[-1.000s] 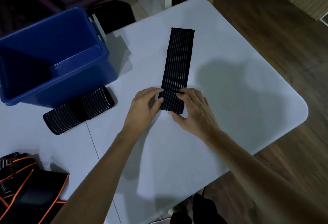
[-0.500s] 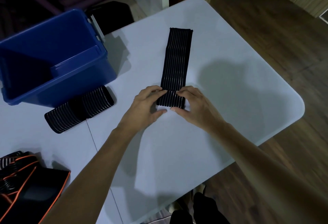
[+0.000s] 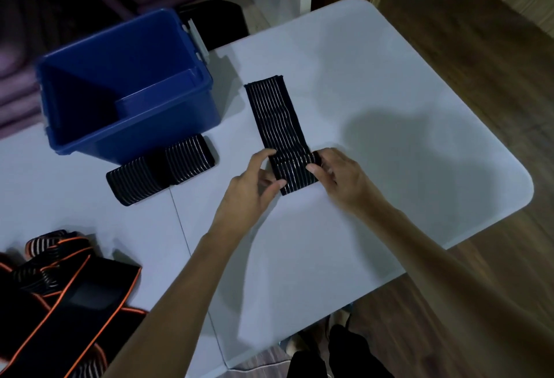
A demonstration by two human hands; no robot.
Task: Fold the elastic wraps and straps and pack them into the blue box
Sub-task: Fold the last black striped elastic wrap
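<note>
A black ribbed elastic wrap (image 3: pixel 277 116) lies lengthwise on the white table (image 3: pixel 389 83), its near end doubled over. My left hand (image 3: pixel 254 182) pinches that near end from the left, and my right hand (image 3: pixel 338 176) pinches it from the right. The blue box (image 3: pixel 129 137) stands open at the back left of the table; I see nothing inside it. A second striped wrap (image 3: pixel 162 167) lies folded in front of the box.
A heap of black straps with orange edging (image 3: pixel 57 287) fills the table's near left corner. A seam runs across the tabletop left of my left arm. Wooden floor lies beyond the right edge, and a dark object stands behind the box.
The view has shifted, so the wrap now slants to the upper left. Both hands have kept hold of the near end and folded more of it over; the wrap looks shorter.
</note>
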